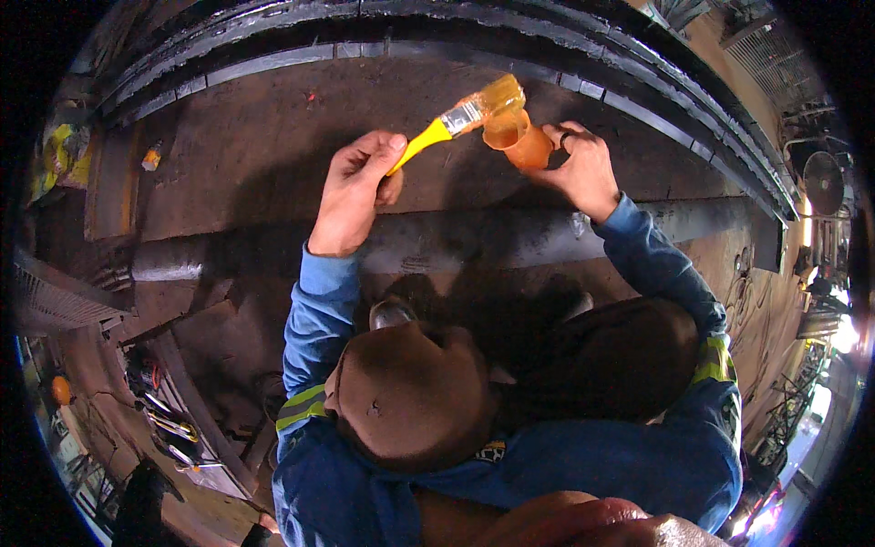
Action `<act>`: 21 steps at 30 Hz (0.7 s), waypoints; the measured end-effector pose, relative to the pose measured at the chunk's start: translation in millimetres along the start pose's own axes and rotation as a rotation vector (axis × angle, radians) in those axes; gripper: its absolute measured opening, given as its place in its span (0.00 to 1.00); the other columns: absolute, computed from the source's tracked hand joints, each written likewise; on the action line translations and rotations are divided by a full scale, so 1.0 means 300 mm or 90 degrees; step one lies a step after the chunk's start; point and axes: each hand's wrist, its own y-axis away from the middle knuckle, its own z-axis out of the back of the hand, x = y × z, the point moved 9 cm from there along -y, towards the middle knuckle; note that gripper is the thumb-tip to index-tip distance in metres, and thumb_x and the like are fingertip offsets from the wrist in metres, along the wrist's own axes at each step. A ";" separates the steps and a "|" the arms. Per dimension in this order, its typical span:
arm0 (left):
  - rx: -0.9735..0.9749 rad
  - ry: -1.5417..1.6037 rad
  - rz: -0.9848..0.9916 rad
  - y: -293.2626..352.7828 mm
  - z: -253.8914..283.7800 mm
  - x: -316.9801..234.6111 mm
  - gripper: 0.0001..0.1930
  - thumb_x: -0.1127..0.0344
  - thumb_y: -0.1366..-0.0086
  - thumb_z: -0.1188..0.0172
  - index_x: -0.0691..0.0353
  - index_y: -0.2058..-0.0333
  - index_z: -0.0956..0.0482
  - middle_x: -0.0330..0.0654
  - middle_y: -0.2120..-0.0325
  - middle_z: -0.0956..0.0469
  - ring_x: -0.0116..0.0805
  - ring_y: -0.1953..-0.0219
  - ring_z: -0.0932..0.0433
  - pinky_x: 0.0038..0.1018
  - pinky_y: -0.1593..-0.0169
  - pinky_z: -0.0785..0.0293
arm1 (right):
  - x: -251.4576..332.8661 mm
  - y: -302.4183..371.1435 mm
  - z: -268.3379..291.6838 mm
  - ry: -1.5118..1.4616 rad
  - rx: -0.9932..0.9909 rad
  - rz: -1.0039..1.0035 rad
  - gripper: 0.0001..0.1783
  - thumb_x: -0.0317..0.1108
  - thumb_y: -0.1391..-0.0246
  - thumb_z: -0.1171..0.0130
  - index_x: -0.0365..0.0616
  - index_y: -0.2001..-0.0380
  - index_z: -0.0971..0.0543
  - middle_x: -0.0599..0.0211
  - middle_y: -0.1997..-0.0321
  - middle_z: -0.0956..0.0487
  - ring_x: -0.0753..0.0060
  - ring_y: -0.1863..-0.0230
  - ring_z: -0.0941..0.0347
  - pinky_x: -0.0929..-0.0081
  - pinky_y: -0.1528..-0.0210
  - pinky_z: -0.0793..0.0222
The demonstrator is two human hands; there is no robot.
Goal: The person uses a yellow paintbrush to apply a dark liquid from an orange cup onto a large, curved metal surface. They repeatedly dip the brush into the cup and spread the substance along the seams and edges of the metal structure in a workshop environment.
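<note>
A paintbrush (428, 142) with a yellow handle and a metal ferrule is pinched near the handle's end by my left hand (357, 187). It slants up to the right, and its bristles (503, 94) lie at the mouth of a small orange cup (523, 146). Whether they touch the rim I cannot tell. My right hand (583, 169) has its fingers curled round the right side of the cup, which is tilted with its mouth toward the brush. What the cup holds is hidden.
A thick dark pipe (428, 239) runs across below my hands. Long dark steel beams (264, 64) curve along the far side. At lower left lie several hand tools (173, 428) beside a metal channel. A fan (823, 182) stands at far right. A small orange bottle (151, 159) lies at left.
</note>
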 end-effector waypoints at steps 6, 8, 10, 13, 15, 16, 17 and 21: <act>0.002 -0.255 -0.099 0.009 -0.054 -0.075 0.10 0.63 0.33 0.42 0.64 0.71 0.24 0.27 0.85 0.36 0.14 0.82 0.42 0.18 0.79 0.50 | 0.025 -0.003 0.040 -0.089 -0.062 0.035 0.34 0.48 0.69 0.25 0.32 0.61 0.20 0.49 0.66 0.20 0.52 0.66 0.22 0.66 0.59 0.26; -0.008 -0.245 -0.057 0.021 -0.026 -0.052 0.10 0.63 0.33 0.42 0.64 0.71 0.24 0.26 0.85 0.37 0.14 0.82 0.42 0.18 0.79 0.50 | -0.002 -0.008 0.051 -0.107 -0.077 -0.013 0.33 0.47 0.69 0.24 0.32 0.63 0.19 0.49 0.67 0.20 0.55 0.67 0.21 0.69 0.60 0.26; -0.019 -0.267 -0.040 0.037 0.015 -0.037 0.11 0.64 0.33 0.42 0.63 0.72 0.25 0.26 0.85 0.38 0.14 0.82 0.44 0.19 0.79 0.51 | -0.012 -0.013 0.075 -0.143 -0.083 -0.050 0.31 0.45 0.69 0.24 0.31 0.64 0.18 0.51 0.69 0.19 0.62 0.70 0.20 0.73 0.64 0.26; -0.044 -0.234 -0.020 0.061 0.066 -0.052 0.11 0.63 0.32 0.43 0.63 0.72 0.25 0.26 0.85 0.39 0.15 0.82 0.45 0.19 0.79 0.52 | -0.072 -0.018 0.084 -0.211 -0.096 -0.089 0.30 0.45 0.69 0.23 0.32 0.65 0.18 0.52 0.72 0.18 0.65 0.72 0.20 0.74 0.66 0.26; -0.068 -0.226 -0.063 0.060 0.091 -0.081 0.11 0.62 0.32 0.44 0.62 0.71 0.25 0.27 0.85 0.38 0.16 0.82 0.44 0.20 0.78 0.51 | -0.080 -0.020 0.091 -0.208 -0.099 -0.099 0.30 0.46 0.68 0.23 0.32 0.66 0.18 0.53 0.74 0.19 0.68 0.73 0.20 0.75 0.67 0.27; -0.080 -0.225 -0.085 0.060 0.094 -0.106 0.11 0.62 0.31 0.45 0.61 0.70 0.25 0.28 0.85 0.38 0.17 0.82 0.44 0.20 0.77 0.51 | -0.081 -0.018 0.088 -0.201 -0.095 -0.102 0.30 0.46 0.68 0.23 0.32 0.66 0.18 0.53 0.74 0.19 0.68 0.73 0.20 0.75 0.67 0.27; -0.093 -0.222 -0.107 0.060 0.096 -0.131 0.10 0.62 0.31 0.47 0.61 0.70 0.26 0.28 0.84 0.38 0.17 0.82 0.44 0.20 0.77 0.51 | -0.081 -0.016 0.084 -0.194 -0.091 -0.105 0.30 0.46 0.68 0.23 0.32 0.66 0.18 0.53 0.74 0.19 0.68 0.73 0.20 0.75 0.67 0.27; -0.032 -0.150 -0.205 0.020 0.042 -0.218 0.09 0.62 0.33 0.43 0.63 0.66 0.23 0.30 0.84 0.35 0.17 0.81 0.41 0.19 0.77 0.49 | -0.056 -0.010 0.037 -0.225 -0.063 -0.079 0.31 0.45 0.68 0.23 0.29 0.65 0.18 0.52 0.73 0.18 0.69 0.71 0.20 0.75 0.65 0.27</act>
